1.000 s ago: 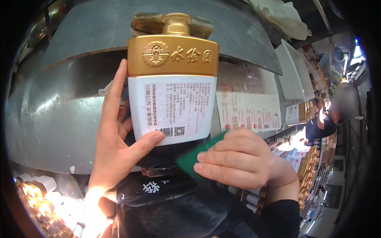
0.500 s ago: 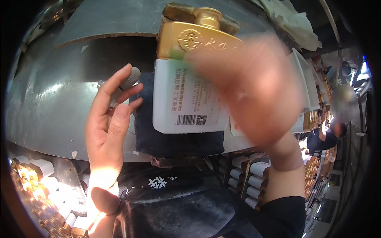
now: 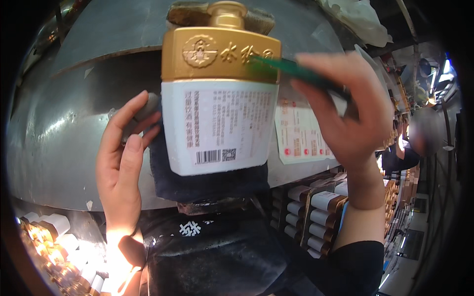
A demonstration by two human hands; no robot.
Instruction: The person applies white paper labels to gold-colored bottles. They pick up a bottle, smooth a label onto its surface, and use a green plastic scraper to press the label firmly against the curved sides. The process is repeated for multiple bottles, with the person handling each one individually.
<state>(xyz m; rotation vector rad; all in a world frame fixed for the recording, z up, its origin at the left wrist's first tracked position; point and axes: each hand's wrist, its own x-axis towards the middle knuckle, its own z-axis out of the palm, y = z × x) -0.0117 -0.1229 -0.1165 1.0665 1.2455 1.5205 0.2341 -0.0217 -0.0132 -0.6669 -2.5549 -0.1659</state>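
A flat bottle (image 3: pixel 217 116), white below and gold above, lies face up on a dark cloth pad (image 3: pixel 207 185), its neck pointing away from me. My right hand (image 3: pixel 358 108) grips a slim green tool (image 3: pixel 296 71), blurred by motion, whose tip is over the gold part; its exact kind is unclear. Left of the bottle, my left hand (image 3: pixel 123 158) hovers with curved, parted fingers and the thumb free. A rounded grey piece (image 3: pixel 149 106) shows at its fingertips; whether worn on a finger or held between them, I cannot tell.
A brown block (image 3: pixel 185 16) sits behind the bottle's neck. Right of the bottle lies a printed label sheet (image 3: pixel 302 130). Stacked white-and-gold bottles (image 3: pixel 321 214) stand below the metal table (image 3: pixel 64 128), more at lower left. Another person (image 3: pixel 397 153) is at far right.
In the view, the bottle and my left hand appear further left and slightly lower. My right hand has moved right, off the bottle's face, uncovering the gold part, green tool and label sheet.
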